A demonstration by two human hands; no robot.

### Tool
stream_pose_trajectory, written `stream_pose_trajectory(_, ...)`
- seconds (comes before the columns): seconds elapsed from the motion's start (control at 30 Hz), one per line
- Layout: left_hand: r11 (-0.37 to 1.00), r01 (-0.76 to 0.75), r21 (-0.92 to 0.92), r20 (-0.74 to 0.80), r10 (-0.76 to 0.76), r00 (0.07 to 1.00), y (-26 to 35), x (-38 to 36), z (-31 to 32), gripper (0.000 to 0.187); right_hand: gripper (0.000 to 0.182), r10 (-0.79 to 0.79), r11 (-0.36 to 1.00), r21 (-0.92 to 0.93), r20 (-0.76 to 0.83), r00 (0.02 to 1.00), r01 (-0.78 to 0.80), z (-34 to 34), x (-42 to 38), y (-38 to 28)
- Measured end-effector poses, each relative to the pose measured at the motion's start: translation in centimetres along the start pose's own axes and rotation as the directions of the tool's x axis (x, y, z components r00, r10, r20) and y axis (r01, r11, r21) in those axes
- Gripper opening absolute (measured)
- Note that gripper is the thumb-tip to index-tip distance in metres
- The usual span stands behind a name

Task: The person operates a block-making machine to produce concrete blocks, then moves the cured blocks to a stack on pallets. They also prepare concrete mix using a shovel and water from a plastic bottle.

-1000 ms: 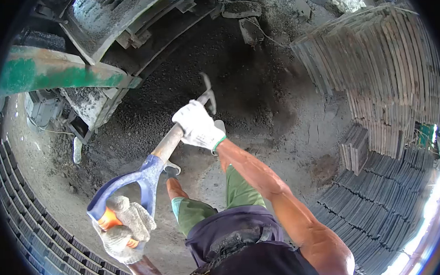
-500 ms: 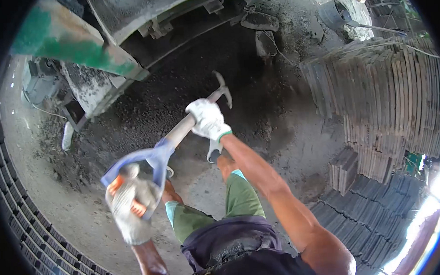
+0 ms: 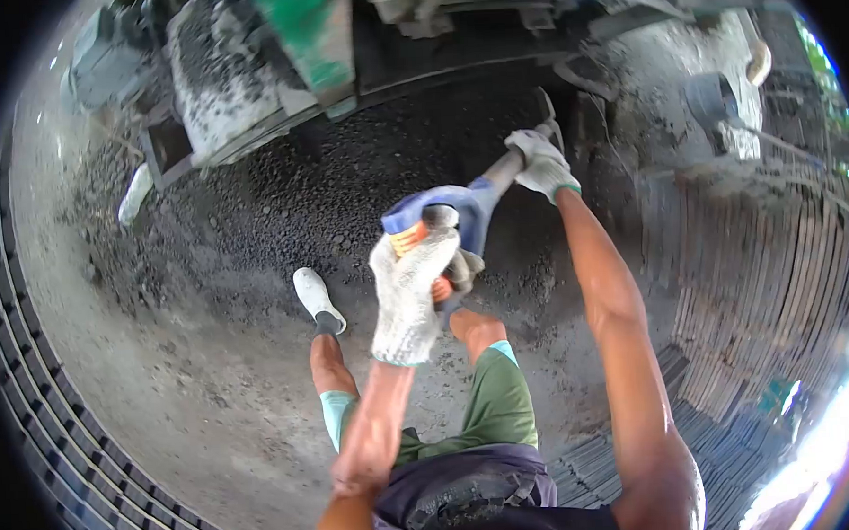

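A shovel with a blue and orange D-shaped handle [image 3: 476, 206] slants up and to the right in front of me. My left hand [image 3: 411, 284], in a white knit glove, is closed round its grip. Farther along, my right hand [image 3: 541, 162], gloved too, is wrapped round the shaft close to the metal end [image 3: 548, 117]. That end is seen nearly edge-on over dark ground at the foot of the machine. Dark loose gravel [image 3: 317, 189] lies on the ground left of the shovel.
A machine with a green chute [image 3: 315, 33] spans the top. Stacked thin slabs [image 3: 757, 279] stand at the right, beside a round metal pan [image 3: 711, 101] with a long handle. Dark slotted blocks [image 3: 47, 414] line the left edge. My white shoe [image 3: 314, 291] rests on the floor.
Both hands have moved right with the shovel, its metal end now nearer the machine. My view has turned, and my left shoe now shows fully, farther out to the left.
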State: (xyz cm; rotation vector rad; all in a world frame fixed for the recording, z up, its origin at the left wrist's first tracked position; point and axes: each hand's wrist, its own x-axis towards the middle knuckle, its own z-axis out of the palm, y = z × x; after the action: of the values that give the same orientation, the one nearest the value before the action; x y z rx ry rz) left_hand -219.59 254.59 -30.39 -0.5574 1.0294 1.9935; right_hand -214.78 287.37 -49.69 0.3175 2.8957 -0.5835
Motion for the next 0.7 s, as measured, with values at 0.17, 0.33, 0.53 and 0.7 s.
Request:
stream_pose_trajectory(0.17,0.993,-0.049,0.106,-0.243,0.073,0.967,8.9,-6.0,-8.8,0.030,0.055,-0.166,0.984,-0.060,0.015,0.986,0.167,4.2,2.8,-14.1)
stream_pose_trajectory(0.33,0.872,-0.326,0.364,-0.570,0.485,0.663,18.3,-19.1,-16.0,0.041,0.017,-0.342,0.930,0.135,-0.034,0.939,0.343,7.0,5.0,-36.5)
stream_pose_trajectory(0.53,0.764,-0.500,0.407,-0.292,0.628,0.722,19.2,-28.7,-17.1,0.046,0.029,-0.431,0.873,0.297,0.102,0.896,0.386,4.8,1.0,-43.7)
stream_pose_trajectory(0.7,0.864,-0.405,0.299,0.050,0.410,0.911,21.8,-27.7,-19.4,0.047,0.023,-0.355,0.882,0.327,-0.014,0.935,0.340,-0.4,-3.7,-38.4)
